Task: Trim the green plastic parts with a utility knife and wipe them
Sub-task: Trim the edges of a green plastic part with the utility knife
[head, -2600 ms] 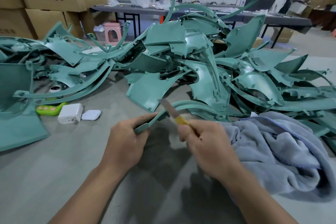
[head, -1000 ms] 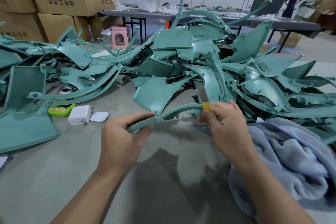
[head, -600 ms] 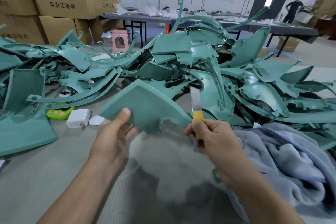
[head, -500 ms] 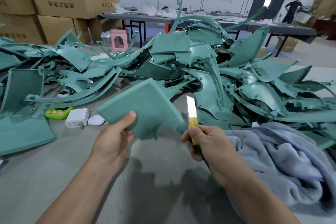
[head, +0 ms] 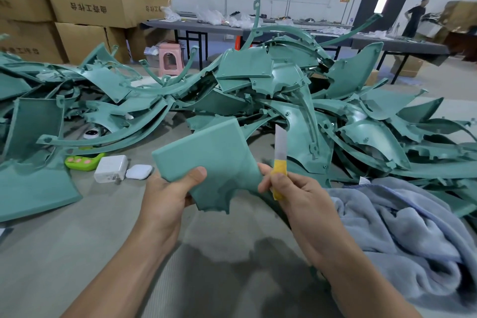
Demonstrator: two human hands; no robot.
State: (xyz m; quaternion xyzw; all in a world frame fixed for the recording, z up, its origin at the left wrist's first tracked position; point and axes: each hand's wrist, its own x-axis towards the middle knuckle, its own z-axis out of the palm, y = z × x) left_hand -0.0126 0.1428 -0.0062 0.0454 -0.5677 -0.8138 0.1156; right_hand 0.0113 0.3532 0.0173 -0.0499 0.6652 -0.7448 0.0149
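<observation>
My left hand grips a flat green plastic part by its lower left edge, thumb on the smooth face, and holds it up above the grey table. Just right of the part, my right hand holds a utility knife with a yellow handle, its pale blade pointing straight up. The right forefinger touches the part's right edge. A large heap of green plastic parts lies across the table behind. A grey-blue cloth is bunched up at the right.
A white charger, a small white case and a lime green toy lie left of my hands. Cardboard boxes are stacked at the back left. Long tables and a pink stool stand behind; a person stands far right.
I turned the green part from edge-on to face-up and lifted it. The knife came off the part's edge and now stands blade up beside it.
</observation>
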